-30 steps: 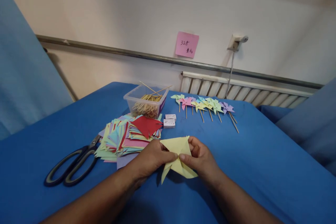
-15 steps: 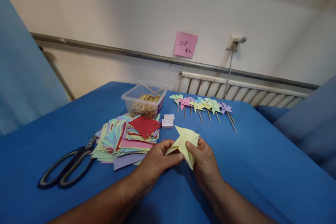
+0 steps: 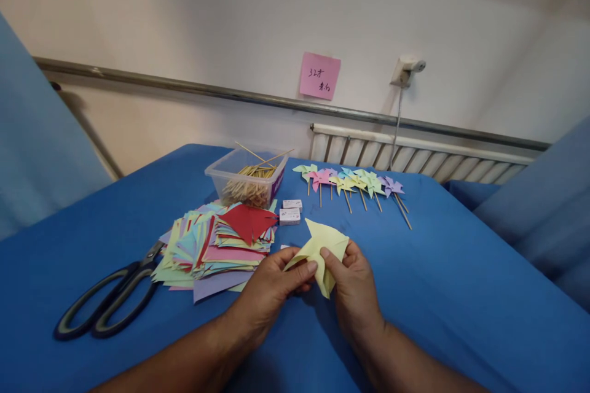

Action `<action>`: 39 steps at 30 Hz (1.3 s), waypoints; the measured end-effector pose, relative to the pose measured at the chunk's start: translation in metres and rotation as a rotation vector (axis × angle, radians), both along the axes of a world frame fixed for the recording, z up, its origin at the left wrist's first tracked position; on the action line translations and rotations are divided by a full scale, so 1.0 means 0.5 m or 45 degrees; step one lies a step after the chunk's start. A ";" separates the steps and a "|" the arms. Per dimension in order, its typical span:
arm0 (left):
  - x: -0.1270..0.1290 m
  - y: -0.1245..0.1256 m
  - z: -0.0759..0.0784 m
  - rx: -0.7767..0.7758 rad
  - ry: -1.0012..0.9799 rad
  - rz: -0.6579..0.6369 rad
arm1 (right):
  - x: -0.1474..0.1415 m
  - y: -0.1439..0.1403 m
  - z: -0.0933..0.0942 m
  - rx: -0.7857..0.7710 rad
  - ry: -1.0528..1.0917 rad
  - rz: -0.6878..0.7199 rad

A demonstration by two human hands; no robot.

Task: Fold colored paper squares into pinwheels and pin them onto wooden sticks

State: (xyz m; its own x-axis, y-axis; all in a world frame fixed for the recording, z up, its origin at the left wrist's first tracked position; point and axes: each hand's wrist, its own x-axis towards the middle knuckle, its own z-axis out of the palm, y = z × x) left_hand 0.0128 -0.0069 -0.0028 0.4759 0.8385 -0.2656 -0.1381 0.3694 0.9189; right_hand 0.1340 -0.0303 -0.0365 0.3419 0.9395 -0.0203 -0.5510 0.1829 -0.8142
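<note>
**Two hands folding a yellow paper piece over a blue table**

Both hands meet near the middle of the blue table (image 3: 461, 295). The left hand (image 3: 271, 285) and the right hand (image 3: 353, 282) each pinch the yellow paper piece (image 3: 322, 245) between thumb and fingers, closed on its folded flaps, and hold it just above the cloth. The paper stands tilted, with pointed flaps up and down. To the left lies a loose stack of coloured paper squares (image 3: 212, 245), with a red piece (image 3: 249, 221) on top. Black-handled scissors (image 3: 106, 301) lie at the near left, their blades touching the stack. Beyond the stack stands a clear plastic box of wooden sticks (image 3: 246, 181); two small white boxes (image 3: 290, 212) sit just right of it. A row of finished paper pinwheels (image 3: 354, 184) lies at the far side. A pink note (image 3: 319, 76) is stuck on the wall.
</note>
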 end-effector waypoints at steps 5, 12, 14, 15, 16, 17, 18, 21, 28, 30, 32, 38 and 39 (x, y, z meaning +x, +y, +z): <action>0.000 0.004 -0.010 0.003 0.024 0.024 | 0.001 -0.006 0.004 -0.014 -0.028 0.008; 0.002 -0.003 -0.015 0.052 0.000 0.054 | -0.002 -0.007 0.003 -0.007 -0.011 0.009; 0.002 -0.004 -0.017 0.046 0.007 0.087 | -0.003 -0.008 0.002 -0.004 -0.015 0.009; 0.003 -0.004 -0.018 0.047 0.011 0.101 | -0.004 -0.008 0.001 -0.007 -0.020 0.009; 0.003 -0.004 -0.019 0.049 0.014 0.115 | -0.005 -0.009 0.001 -0.009 -0.027 0.008; 0.003 -0.004 -0.019 0.054 0.016 0.127 | -0.006 -0.009 0.001 -0.010 -0.033 0.010; 0.004 -0.004 -0.020 0.059 0.018 0.137 | -0.006 -0.010 0.001 -0.011 -0.037 0.013; 0.005 -0.003 -0.021 0.056 0.029 0.168 | -0.008 -0.010 0.001 0.001 -0.032 0.035; 0.007 -0.004 -0.020 0.023 -0.009 0.177 | -0.011 -0.012 0.001 0.011 -0.025 0.060; 0.005 -0.004 -0.022 0.028 0.006 0.186 | -0.012 -0.012 0.000 0.015 -0.012 0.072; 0.003 -0.003 -0.023 0.037 0.026 0.192 | -0.012 -0.013 0.000 0.018 0.005 0.086; -0.003 0.003 -0.025 0.040 0.037 0.167 | -0.011 -0.018 0.003 0.027 0.070 0.129; -0.003 0.003 -0.024 0.042 0.041 0.167 | -0.011 -0.019 0.003 0.033 0.074 0.136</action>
State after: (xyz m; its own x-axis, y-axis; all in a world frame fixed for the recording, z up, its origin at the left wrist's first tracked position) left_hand 0.0112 -0.0053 -0.0147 0.3532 0.9015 -0.2502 -0.1532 0.3196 0.9351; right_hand 0.1284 -0.0398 -0.0348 0.2387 0.9710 -0.0122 -0.6143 0.1413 -0.7763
